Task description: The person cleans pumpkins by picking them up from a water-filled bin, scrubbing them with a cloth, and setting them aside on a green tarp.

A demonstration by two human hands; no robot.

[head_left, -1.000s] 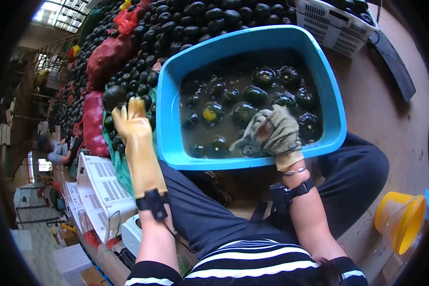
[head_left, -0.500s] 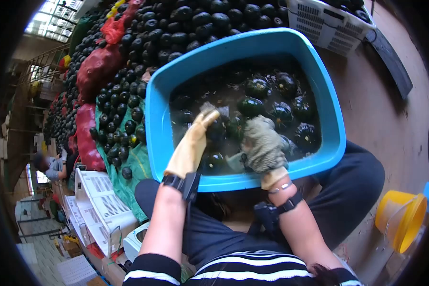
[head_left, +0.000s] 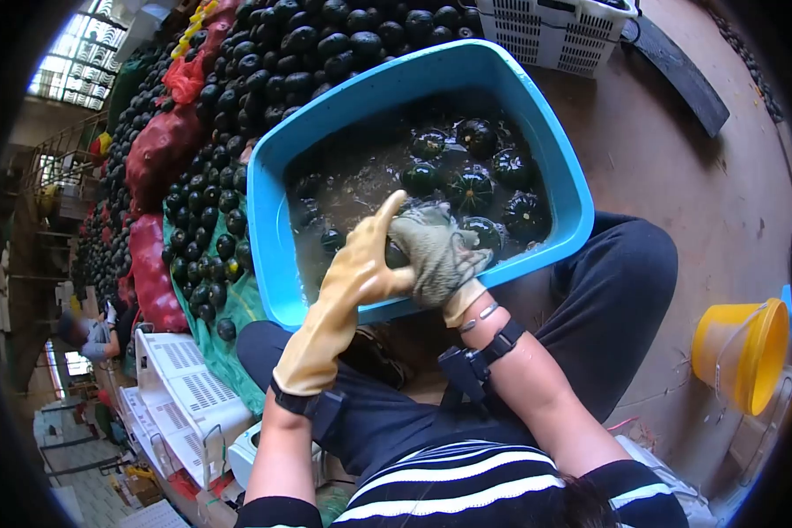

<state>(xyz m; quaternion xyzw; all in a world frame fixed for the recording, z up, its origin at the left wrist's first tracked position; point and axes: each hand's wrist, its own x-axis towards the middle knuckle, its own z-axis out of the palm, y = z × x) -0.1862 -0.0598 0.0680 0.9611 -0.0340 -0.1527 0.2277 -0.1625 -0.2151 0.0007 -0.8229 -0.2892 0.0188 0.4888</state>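
A blue plastic tub (head_left: 559, 132) of murky water stands in front of me, with several dark green round squashes (head_left: 471, 189) floating in it. My left hand (head_left: 354, 264), in a cream rubber glove, curves around a dark squash (head_left: 396, 255) at the tub's near side, thumb and fingers on either side of it. Most of that squash is hidden. Against its right side, my right hand (head_left: 449, 286) presses a wet grey-green cloth (head_left: 433, 251). The cloth covers nearly all of this hand; a cream glove cuff shows at the wrist.
Heaped squashes (head_left: 326, 44) lie beyond the tub and to its left, beside red mesh sacks (head_left: 158, 264). White crates (head_left: 189, 387) sit at left, another white crate (head_left: 546, 35) at the back. A yellow bucket (head_left: 739, 356) stands right. Another person (head_left: 97, 339) is far left.
My left hand has come out of the water and turned, now around a squash near the right hand. The right hand with the cloth has drawn closer to it. The view has shifted.
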